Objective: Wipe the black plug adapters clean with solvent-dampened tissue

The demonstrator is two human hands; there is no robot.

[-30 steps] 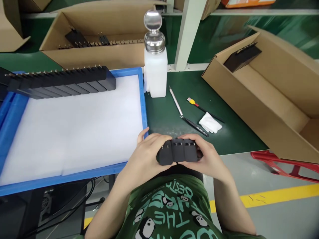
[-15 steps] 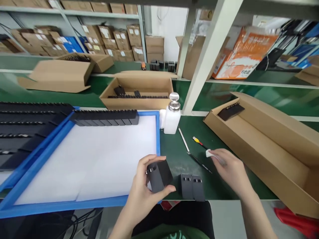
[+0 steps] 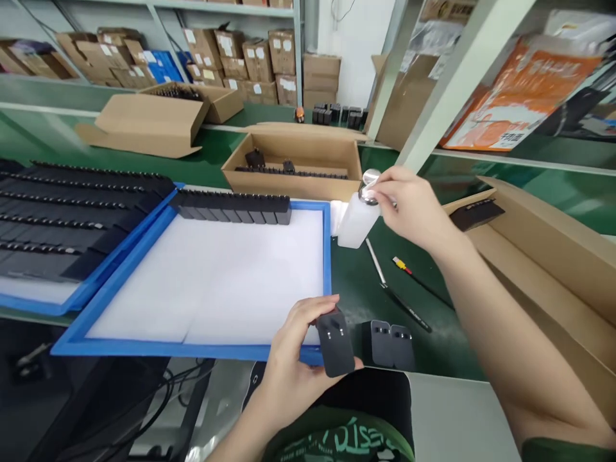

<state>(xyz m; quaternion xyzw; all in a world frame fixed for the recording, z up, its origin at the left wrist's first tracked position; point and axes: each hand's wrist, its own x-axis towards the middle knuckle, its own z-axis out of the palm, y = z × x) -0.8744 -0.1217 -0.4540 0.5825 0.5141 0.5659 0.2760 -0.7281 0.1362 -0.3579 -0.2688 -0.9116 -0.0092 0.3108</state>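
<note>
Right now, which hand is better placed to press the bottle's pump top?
Right hand: it already rests on the bottle top. The left hand is near the bench edge, holding a charger.

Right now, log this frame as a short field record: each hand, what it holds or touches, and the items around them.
left hand: holds one black adapter, prongs up, at the near edge of the blue tray
right hand: pressed on the metal top of the white pump bottle; whether it holds a wipe cannot be told
loose adapters: two, side by side on the green mat
tray contents: white foam sheet, one row of adapters at the far edge
tools: tweezers right of the bottle
right side: open cardboard box
</note>
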